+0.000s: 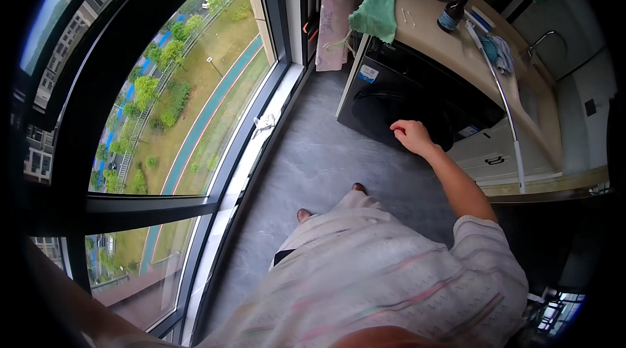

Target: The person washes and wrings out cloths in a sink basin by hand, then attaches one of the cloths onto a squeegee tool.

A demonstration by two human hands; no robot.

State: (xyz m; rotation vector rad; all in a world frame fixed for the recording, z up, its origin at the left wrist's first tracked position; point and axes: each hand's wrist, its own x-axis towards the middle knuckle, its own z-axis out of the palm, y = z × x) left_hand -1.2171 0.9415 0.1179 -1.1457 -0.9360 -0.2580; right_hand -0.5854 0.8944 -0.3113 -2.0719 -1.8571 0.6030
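Observation:
My right hand [412, 135] hangs in front of a black front-loading washing machine [385, 103], apart from it as far as I can see. Its fingers are curled in loosely, and nothing shows in them. Only my left forearm [85, 309] appears, blurred at the lower left beside the window; the left hand is out of view. On the white window sill [228, 201] lies a crumpled white cloth [264, 123].
A countertop [417, 28] above the washer holds a green cloth [378, 12], a dark bottle [452, 14] and bunched cloths [499, 54]. A long white pole [512, 120] leans against it. A pink curtain [334, 15] hangs by the window. Grey floor [293, 133] lies between.

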